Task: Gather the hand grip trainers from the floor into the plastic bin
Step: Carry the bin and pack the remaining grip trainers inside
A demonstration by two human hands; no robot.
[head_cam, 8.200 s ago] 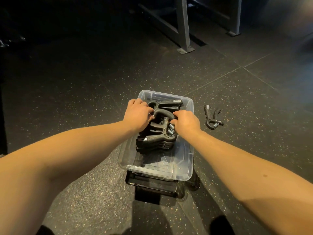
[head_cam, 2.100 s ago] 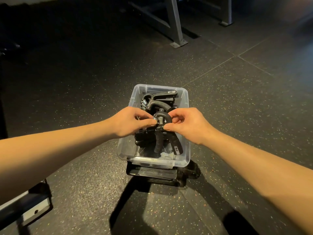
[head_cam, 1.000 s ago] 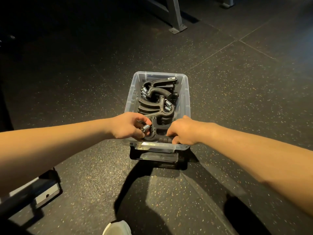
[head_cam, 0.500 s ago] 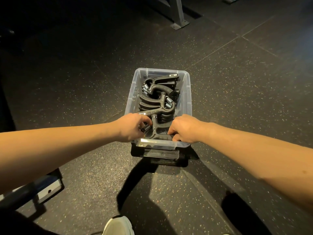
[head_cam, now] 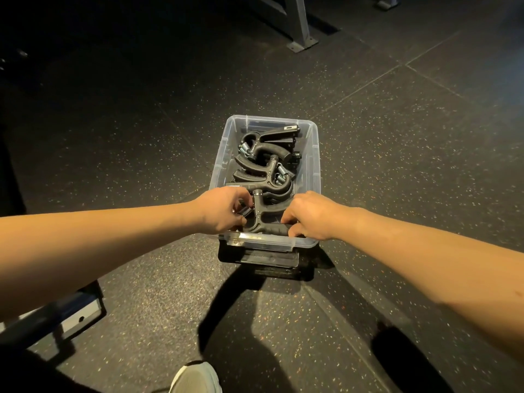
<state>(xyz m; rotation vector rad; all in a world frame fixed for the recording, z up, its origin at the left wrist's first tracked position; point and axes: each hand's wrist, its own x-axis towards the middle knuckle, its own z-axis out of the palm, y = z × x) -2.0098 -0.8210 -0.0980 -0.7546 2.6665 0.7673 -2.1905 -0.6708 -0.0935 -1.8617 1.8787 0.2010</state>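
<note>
The left hand (head_cam: 224,212) and right hand (head_cam: 309,215) curl fingers round a black curvy trainer (head_cam: 259,219) (shiny spring (head_cam: 246,211)) in the clear bin (head_cam: 312,154).

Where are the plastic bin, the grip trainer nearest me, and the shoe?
plastic bin (head_cam: 312,165): head view, on its clear right wall.
nearest grip trainer (head_cam: 258,219): head view, on its black central stem.
shoe (head_cam: 195,378): head view, on its pale toe.

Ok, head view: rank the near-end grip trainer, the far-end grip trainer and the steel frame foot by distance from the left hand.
1. The near-end grip trainer, in the plastic bin, touching the left hand.
2. The far-end grip trainer, bin's far end.
3. The steel frame foot, beyond the bin.
</note>
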